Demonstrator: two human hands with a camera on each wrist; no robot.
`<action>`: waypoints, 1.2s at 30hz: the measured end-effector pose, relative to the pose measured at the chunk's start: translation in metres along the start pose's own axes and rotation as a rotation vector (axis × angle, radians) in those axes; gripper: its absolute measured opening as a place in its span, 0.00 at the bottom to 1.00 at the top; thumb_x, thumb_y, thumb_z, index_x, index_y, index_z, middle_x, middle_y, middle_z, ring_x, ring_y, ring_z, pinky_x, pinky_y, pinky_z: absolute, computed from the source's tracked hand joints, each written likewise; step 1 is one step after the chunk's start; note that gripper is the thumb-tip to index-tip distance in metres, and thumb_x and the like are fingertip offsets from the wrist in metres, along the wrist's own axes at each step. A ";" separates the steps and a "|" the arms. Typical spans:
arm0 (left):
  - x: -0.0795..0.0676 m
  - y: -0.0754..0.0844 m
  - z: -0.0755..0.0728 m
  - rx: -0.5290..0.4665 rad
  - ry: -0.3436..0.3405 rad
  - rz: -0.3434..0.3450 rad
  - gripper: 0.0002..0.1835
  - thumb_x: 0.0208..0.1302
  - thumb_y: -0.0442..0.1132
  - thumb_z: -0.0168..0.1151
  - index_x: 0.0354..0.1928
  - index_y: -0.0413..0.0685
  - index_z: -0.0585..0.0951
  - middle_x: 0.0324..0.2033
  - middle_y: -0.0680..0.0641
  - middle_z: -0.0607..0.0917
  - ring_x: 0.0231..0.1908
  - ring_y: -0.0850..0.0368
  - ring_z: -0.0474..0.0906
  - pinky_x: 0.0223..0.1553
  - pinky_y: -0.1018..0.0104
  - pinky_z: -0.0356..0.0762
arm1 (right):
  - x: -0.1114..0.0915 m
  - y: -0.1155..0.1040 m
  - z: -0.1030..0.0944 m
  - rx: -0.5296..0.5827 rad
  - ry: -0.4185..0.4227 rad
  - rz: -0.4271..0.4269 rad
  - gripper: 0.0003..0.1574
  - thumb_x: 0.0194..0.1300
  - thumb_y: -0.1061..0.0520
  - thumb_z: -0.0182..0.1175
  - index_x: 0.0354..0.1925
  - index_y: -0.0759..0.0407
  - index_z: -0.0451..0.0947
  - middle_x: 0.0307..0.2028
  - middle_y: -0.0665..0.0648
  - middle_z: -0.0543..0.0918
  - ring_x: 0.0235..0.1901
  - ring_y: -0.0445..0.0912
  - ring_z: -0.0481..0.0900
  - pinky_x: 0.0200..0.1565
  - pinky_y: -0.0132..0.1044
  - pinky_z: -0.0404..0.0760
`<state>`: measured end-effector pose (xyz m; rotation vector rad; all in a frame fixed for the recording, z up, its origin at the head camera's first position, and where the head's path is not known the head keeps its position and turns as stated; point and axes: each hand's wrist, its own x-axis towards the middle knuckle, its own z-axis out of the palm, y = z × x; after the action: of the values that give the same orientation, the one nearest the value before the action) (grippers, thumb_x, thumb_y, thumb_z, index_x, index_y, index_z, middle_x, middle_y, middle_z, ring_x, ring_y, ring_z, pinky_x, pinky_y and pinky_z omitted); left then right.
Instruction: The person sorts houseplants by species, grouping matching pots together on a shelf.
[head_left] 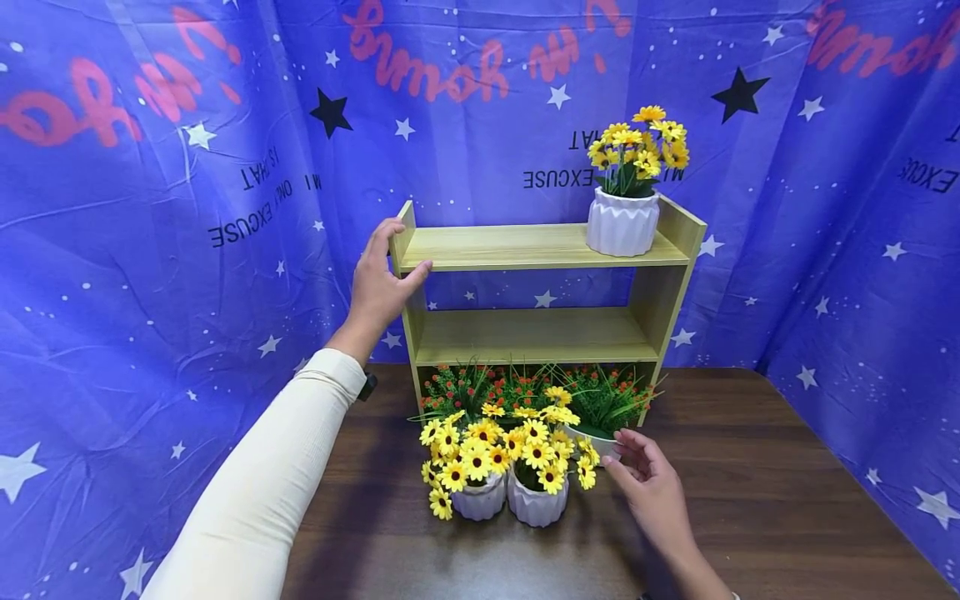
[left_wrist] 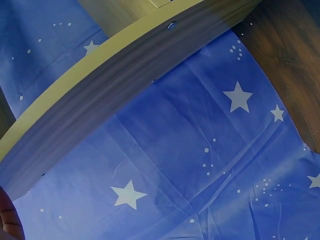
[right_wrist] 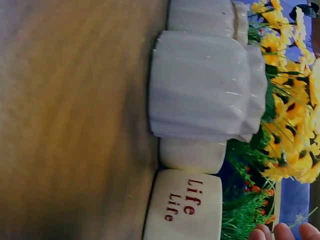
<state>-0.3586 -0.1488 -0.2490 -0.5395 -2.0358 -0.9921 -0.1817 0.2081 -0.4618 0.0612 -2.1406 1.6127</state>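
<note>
My left hand (head_left: 378, 279) holds the upper left side of a light-wood shelf rack (head_left: 495, 333), its fingers around the side panel and thumb across the front of the top board. In the left wrist view, a few fingers (left_wrist: 9, 216) show at the lower end of the panel (left_wrist: 105, 90). My right hand (head_left: 656, 492) hovers over the table with loosely bent fingers, holding nothing. To its left stand two ribbed white pots of yellow flowers, a left pot (head_left: 480, 497) and a right pot (head_left: 537, 502). A third yellow-flower pot (head_left: 622, 223) sits on the top board's right end.
Red-flowered green plants (head_left: 517, 392) stand at the rack's base, behind the yellow flowers. A white planter lettered "Life" (right_wrist: 187, 207) is close to my right fingers. A blue star-patterned curtain (head_left: 225, 167) hangs behind and beside the dark wooden table (head_left: 742, 475).
</note>
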 end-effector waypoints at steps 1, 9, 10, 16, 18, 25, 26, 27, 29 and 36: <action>0.000 0.000 0.000 -0.002 0.000 -0.003 0.33 0.57 0.43 0.73 0.62 0.43 0.71 0.68 0.49 0.71 0.68 0.54 0.65 0.67 0.61 0.62 | -0.002 0.001 0.001 -0.003 -0.013 0.005 0.29 0.63 0.63 0.67 0.60 0.68 0.72 0.56 0.67 0.79 0.51 0.42 0.79 0.46 0.24 0.77; 0.000 0.002 0.002 -0.003 0.011 -0.006 0.29 0.60 0.42 0.68 0.62 0.43 0.70 0.68 0.50 0.70 0.68 0.54 0.64 0.66 0.58 0.63 | -0.009 0.012 0.015 -0.029 -0.189 0.118 0.30 0.61 0.66 0.67 0.60 0.68 0.71 0.54 0.66 0.80 0.53 0.55 0.79 0.46 0.32 0.80; 0.000 0.002 0.002 -0.002 0.014 -0.001 0.29 0.60 0.42 0.68 0.61 0.43 0.70 0.68 0.49 0.70 0.68 0.54 0.65 0.66 0.58 0.63 | -0.009 0.013 0.016 -0.029 -0.200 0.130 0.30 0.60 0.66 0.68 0.60 0.68 0.72 0.53 0.66 0.80 0.53 0.56 0.79 0.46 0.33 0.81; 0.001 0.003 0.002 0.003 0.014 0.009 0.29 0.60 0.42 0.67 0.62 0.43 0.70 0.68 0.48 0.70 0.68 0.54 0.64 0.67 0.58 0.62 | -0.011 0.016 0.021 -0.018 -0.219 0.162 0.28 0.57 0.64 0.71 0.56 0.65 0.74 0.50 0.64 0.82 0.53 0.58 0.79 0.46 0.32 0.80; 0.001 0.002 0.002 0.004 0.010 0.004 0.29 0.61 0.42 0.67 0.62 0.44 0.70 0.69 0.48 0.69 0.68 0.54 0.63 0.67 0.59 0.62 | -0.012 0.018 0.023 -0.032 -0.247 0.162 0.28 0.57 0.62 0.72 0.55 0.65 0.75 0.49 0.62 0.83 0.52 0.56 0.80 0.48 0.36 0.80; -0.001 0.001 0.002 0.014 0.011 -0.002 0.29 0.60 0.42 0.67 0.62 0.44 0.70 0.69 0.47 0.69 0.69 0.54 0.63 0.67 0.58 0.62 | -0.019 0.021 0.033 -0.054 -0.347 0.175 0.39 0.55 0.55 0.74 0.63 0.61 0.72 0.56 0.59 0.81 0.57 0.53 0.76 0.59 0.52 0.72; -0.001 0.001 0.002 0.012 0.009 -0.002 0.29 0.60 0.42 0.67 0.62 0.44 0.70 0.69 0.48 0.69 0.69 0.54 0.63 0.67 0.58 0.62 | -0.019 0.021 0.035 -0.043 -0.356 0.175 0.38 0.56 0.56 0.74 0.62 0.62 0.72 0.56 0.60 0.81 0.57 0.53 0.77 0.58 0.51 0.73; -0.001 0.001 0.002 0.010 0.008 -0.003 0.29 0.60 0.42 0.67 0.62 0.44 0.71 0.69 0.48 0.69 0.69 0.54 0.63 0.67 0.58 0.62 | -0.020 0.021 0.037 -0.037 -0.360 0.165 0.37 0.56 0.57 0.74 0.61 0.63 0.73 0.55 0.60 0.81 0.56 0.53 0.77 0.57 0.50 0.74; -0.001 0.001 0.003 0.008 0.005 -0.005 0.29 0.61 0.42 0.67 0.62 0.43 0.70 0.69 0.48 0.69 0.69 0.54 0.63 0.67 0.57 0.62 | -0.019 0.022 0.042 -0.012 -0.378 0.145 0.34 0.56 0.59 0.73 0.59 0.64 0.74 0.52 0.61 0.82 0.52 0.54 0.79 0.55 0.49 0.77; 0.000 0.002 0.002 0.007 0.006 -0.007 0.29 0.61 0.42 0.67 0.62 0.43 0.70 0.69 0.49 0.70 0.68 0.54 0.64 0.66 0.58 0.63 | -0.020 0.020 0.054 0.032 -0.342 0.173 0.37 0.52 0.59 0.75 0.60 0.61 0.74 0.51 0.59 0.82 0.50 0.52 0.80 0.50 0.43 0.78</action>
<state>-0.3582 -0.1465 -0.2493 -0.5260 -2.0368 -0.9890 -0.1877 0.1595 -0.4984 0.1783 -2.4325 1.8464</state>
